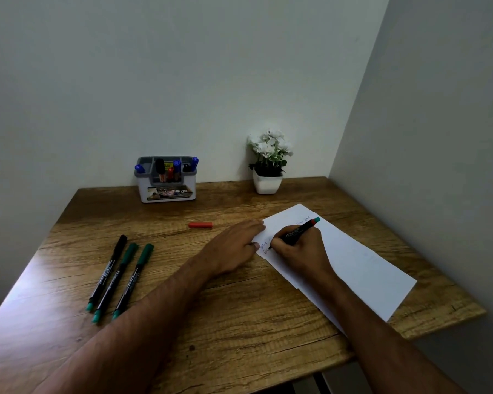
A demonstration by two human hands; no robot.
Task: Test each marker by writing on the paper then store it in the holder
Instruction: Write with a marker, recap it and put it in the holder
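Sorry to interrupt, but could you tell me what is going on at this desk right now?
A person is testing markers on paper. The right hand grips a marker with its tip on the paper, while the left hand lies flat on the sheet's edge to steady it. A red cap lies loose on the wooden table. Three capped markers wait at the left, and the holder by the wall already has several markers in it.
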